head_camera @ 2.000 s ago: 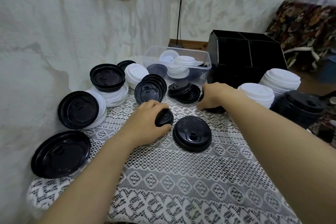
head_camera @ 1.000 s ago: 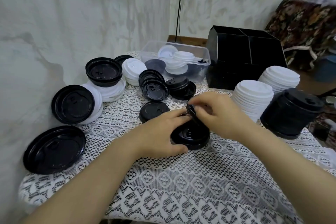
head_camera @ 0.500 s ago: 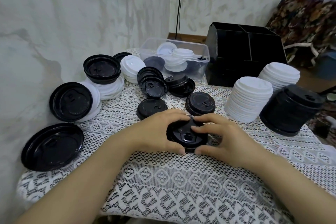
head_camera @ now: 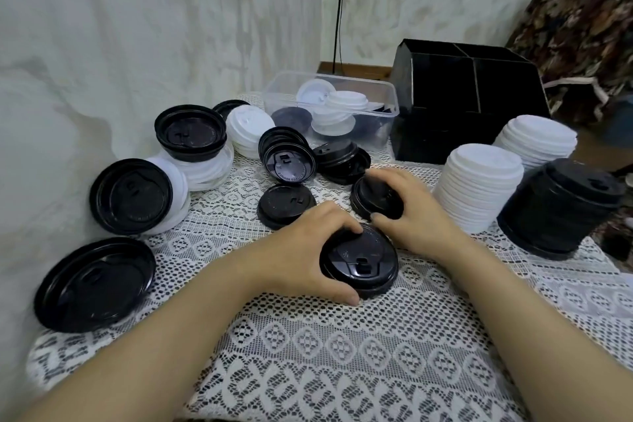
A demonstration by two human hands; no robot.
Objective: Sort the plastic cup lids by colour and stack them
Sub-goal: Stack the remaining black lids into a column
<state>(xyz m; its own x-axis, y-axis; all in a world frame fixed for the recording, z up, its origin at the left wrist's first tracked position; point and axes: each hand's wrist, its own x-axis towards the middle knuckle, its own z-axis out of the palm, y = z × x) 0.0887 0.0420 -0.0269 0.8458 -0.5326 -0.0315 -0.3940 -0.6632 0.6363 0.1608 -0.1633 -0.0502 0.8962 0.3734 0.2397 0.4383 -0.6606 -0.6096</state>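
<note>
On the lace-covered surface (head_camera: pixel 342 360), well in front of the clear tub (head_camera: pixel 270 103) and toward the person, sits a small black stack (head_camera: pixel 359 260) of cup lids. The left hand (head_camera: pixel 301 250) grips it, fingers curled over its far rim and thumb tucked under its near edge, most likely to keep it from sliding on the cloth while another lid is pressed on.

The right hand (head_camera: pixel 414 212) lies between that stack and the tub, fingers and thumb curled round the rim of a single black lid (head_camera: pixel 371 197) that lies flat on the cloth. This looks like the next lid to go on the stack. A second loose black lid (head_camera: pixel 286 205) lies in front of the tub's left end, within easy reach.

Sorted piles stand to the right of the tub and nearer the person: two white stacks (head_camera: pixel 478 188) and a tall black stack (head_camera: pixel 561 209). They sit apart from the jumble, so the colours stay separate. To the left of the tub, black and white lids of several sizes lean together unsorted, and the tub itself holds more of both colours. Much sorting seems left.

Only same-sized lids will nest, so matching the rims matters.
</note>
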